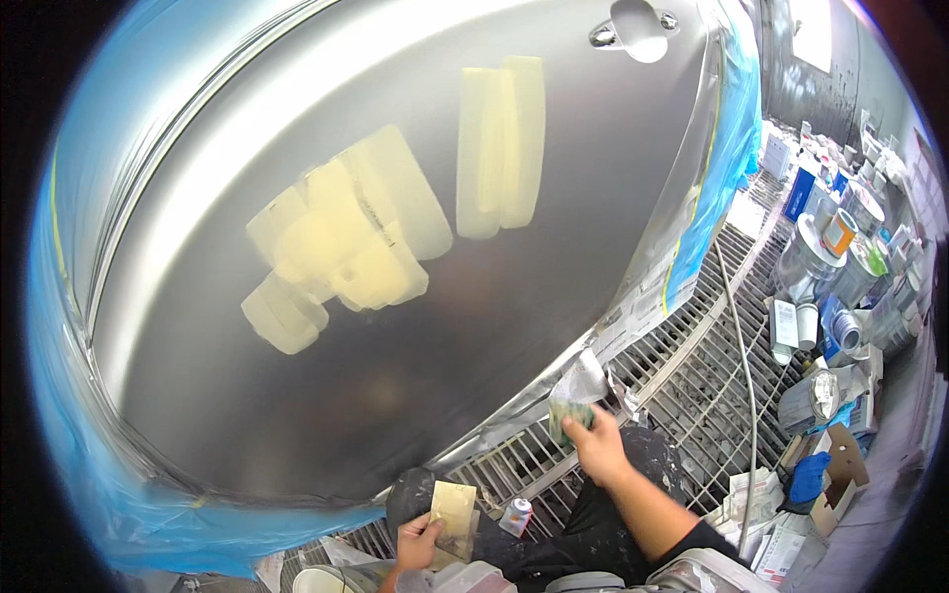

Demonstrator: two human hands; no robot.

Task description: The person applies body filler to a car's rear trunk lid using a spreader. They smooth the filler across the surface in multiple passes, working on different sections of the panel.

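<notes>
In front of me is a grey car door panel (425, 336) with pale yellow filler patches (346, 232) at its middle and a taller filler patch (501, 148) to their right. My left hand (420, 542), low in the picture, pinches a flat, putty-smeared yellowish card (453, 506) between thumb and fingers. To the right, near the door's lower edge, my right hand (599, 447) grips a small mottled green piece (567, 419), perhaps a spreader; its exact kind cannot be made out. Neither hand touches the filler patches.
Blue masking film (707, 198) wraps the door's edges. A small red-and-white can (515, 516) stands between my legs above a floor grating (692, 366). A hose (739, 346) crosses the grating. Tins (809, 259), boxes and cups crowd the right side. A chrome door handle (633, 32) is at the top.
</notes>
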